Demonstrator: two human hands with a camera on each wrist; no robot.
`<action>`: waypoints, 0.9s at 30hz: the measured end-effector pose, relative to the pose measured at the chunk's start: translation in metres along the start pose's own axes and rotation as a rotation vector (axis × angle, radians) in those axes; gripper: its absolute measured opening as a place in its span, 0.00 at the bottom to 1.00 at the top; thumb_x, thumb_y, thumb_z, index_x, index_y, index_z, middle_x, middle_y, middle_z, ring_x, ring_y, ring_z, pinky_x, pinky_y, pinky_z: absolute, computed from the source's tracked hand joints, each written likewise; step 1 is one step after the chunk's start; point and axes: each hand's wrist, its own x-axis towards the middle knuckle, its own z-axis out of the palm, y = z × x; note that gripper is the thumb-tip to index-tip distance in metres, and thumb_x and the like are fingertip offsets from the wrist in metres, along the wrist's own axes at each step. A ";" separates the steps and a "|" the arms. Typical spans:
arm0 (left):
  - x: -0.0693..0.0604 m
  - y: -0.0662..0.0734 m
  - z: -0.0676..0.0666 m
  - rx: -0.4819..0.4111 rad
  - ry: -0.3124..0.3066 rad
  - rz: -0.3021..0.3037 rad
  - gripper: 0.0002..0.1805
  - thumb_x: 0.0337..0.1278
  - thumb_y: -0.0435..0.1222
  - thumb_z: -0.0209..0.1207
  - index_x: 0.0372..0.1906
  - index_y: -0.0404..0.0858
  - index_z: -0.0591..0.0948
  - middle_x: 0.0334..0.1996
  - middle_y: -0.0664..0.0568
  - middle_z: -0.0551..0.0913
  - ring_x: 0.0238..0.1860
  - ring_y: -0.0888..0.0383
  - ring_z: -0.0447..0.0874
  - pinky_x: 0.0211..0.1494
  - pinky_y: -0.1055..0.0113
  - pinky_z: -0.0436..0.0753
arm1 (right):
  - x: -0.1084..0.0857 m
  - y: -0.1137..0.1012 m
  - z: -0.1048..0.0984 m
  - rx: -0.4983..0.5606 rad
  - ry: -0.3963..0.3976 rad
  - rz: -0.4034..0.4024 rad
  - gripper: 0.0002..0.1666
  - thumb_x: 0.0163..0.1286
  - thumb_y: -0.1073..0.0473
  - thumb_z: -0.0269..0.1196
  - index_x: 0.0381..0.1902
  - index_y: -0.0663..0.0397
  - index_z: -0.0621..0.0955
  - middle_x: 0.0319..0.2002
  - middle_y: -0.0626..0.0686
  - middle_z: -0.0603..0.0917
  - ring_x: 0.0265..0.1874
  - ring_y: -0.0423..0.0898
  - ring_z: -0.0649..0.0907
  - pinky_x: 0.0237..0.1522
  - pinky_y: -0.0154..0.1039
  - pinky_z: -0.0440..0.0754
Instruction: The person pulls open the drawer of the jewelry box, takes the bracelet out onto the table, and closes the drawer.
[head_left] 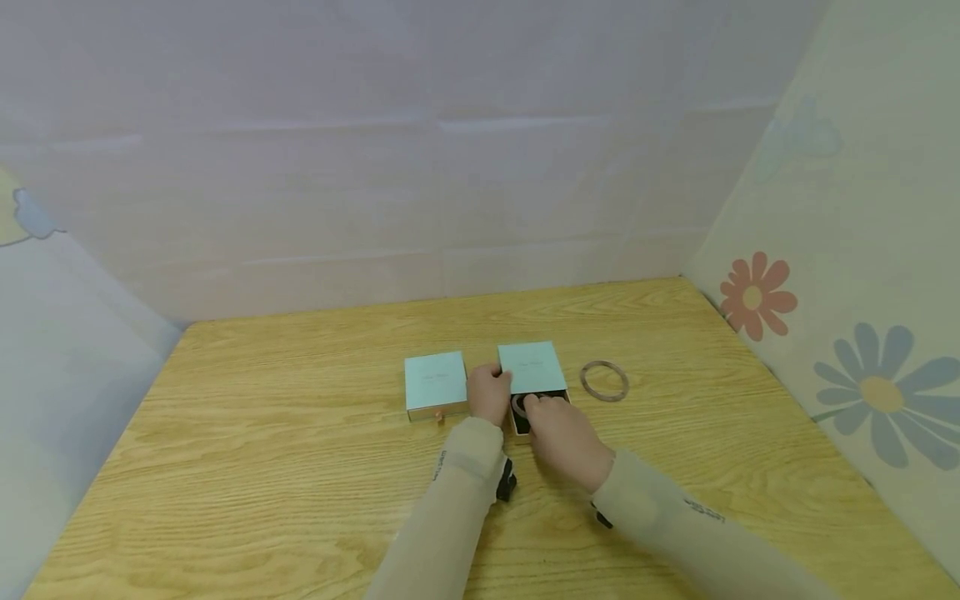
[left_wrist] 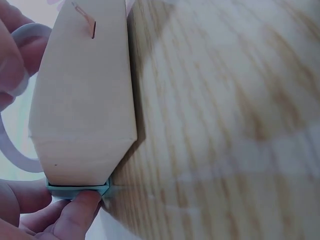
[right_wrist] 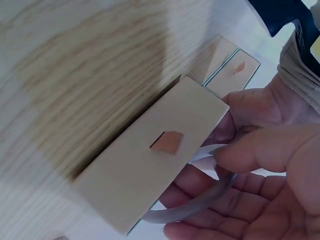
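A drawer-style gift box with a light blue sleeve (head_left: 531, 365) lies on the table, its cream drawer (right_wrist: 145, 155) pulled partway out toward me. My left hand (head_left: 489, 393) grips the sleeve by its left side; in the left wrist view, the left fingers (left_wrist: 75, 215) press on the sleeve's edge. At the drawer, my right hand (head_left: 564, 437) pinches a greyish bangle (right_wrist: 197, 202) between thumb and fingers. That bangle stands partly above the drawer's rim, and its lower part is hidden by the drawer front. Dark lining shows inside the drawer.
A second light blue box (head_left: 435, 380), closed and with a small pull tab, sits left of my left hand. Another bangle (head_left: 611, 398) lies flat on the wooden table (head_left: 262, 433) to the right. Cloth-covered walls (head_left: 450, 208) stand behind and beside the table.
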 end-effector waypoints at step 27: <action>0.000 0.000 0.000 0.039 -0.012 -0.026 0.10 0.67 0.29 0.55 0.35 0.26 0.84 0.19 0.50 0.73 0.20 0.58 0.61 0.27 0.65 0.66 | -0.003 0.026 -0.015 0.080 0.093 0.013 0.10 0.62 0.76 0.64 0.42 0.69 0.82 0.31 0.60 0.85 0.28 0.51 0.85 0.28 0.38 0.83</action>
